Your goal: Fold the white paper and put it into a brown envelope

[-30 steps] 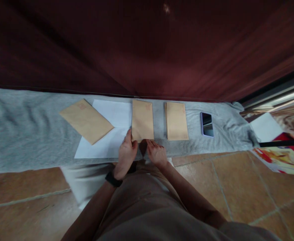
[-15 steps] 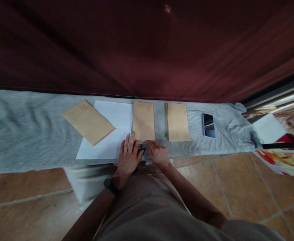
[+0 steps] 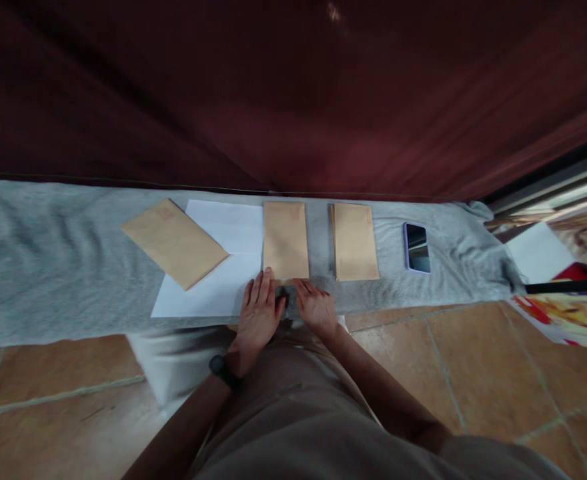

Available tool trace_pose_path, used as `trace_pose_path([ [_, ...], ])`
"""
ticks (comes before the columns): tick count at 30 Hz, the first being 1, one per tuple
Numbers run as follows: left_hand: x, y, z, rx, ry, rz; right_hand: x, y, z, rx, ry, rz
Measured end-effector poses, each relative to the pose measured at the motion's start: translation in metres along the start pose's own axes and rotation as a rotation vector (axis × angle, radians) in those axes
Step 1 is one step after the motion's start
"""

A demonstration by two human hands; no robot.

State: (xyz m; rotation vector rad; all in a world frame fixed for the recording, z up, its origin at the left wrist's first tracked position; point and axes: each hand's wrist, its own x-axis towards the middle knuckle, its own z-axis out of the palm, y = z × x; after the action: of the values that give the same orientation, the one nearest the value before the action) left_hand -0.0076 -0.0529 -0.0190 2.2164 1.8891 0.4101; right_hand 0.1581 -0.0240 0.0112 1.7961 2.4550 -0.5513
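Your left hand (image 3: 257,319) lay palm down with its fingers stretched out and the thumb apart, fingertips at the near left corner of the middle brown envelope (image 3: 285,237). Your right hand (image 3: 317,309) had its fingers bent at the near right corner of that envelope; whether they pinched the edge or only pressed on it, you could not tell. The envelope lay flat in front of you on the worktop's grey cloth (image 3: 48,260), a faint reddish mark near its far right corner. Just to its left was a creased white sheet (image 3: 198,297), partly under your left hand and partly covered by a slanted brown envelope (image 3: 176,243). To the right, apart from the middle one, sat a small stack of brown envelopes (image 3: 356,241), and beyond that a phone (image 3: 416,248). You wore a dark wristband (image 3: 225,371) on your left wrist.
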Motion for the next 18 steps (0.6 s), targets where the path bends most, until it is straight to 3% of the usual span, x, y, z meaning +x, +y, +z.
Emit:
trace_pose_path([
  [18, -0.0017, -0.0046, 0.0032, -0.017, 0.034, 0.051, -0.0064, 0.0046, 0.0047, 0.009, 0.075, -0.023],
])
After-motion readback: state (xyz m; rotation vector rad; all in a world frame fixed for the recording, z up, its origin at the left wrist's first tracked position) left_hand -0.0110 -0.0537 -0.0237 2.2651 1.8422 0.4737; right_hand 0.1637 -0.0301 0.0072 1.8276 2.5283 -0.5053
